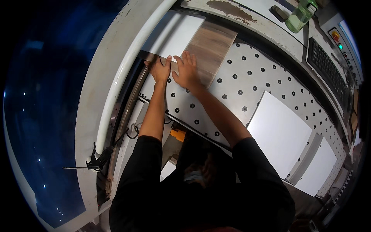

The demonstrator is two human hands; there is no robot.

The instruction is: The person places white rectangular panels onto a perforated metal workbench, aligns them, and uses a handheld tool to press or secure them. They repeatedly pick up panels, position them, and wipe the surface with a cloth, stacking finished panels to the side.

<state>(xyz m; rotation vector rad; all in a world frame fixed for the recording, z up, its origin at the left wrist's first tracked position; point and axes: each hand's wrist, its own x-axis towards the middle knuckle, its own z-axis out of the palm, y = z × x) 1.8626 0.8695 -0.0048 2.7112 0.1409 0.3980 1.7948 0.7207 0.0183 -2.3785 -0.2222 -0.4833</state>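
My left hand [158,70] is open, its fingers spread at the near edge of a white panel [176,34] and a brown strip beside it. Close by on the right, my right hand [187,72] lies open on a brown wood-grain board [212,48], fingers stretched away from me. Board and white panel lie side by side at the far end of a pale machine table [232,81] dotted with black round studs. Both palms press from the near side, and neither hand is wrapped round anything. The parts of the boards under my fingers are hidden.
Two white panels [280,133] [317,166] lie on the table at right. A white tubular rail [127,69] runs along the left, with a black air gun [96,160] at its lower end. Far right are a keyboard [328,69], a control panel [342,46] and a green bottle [299,19].
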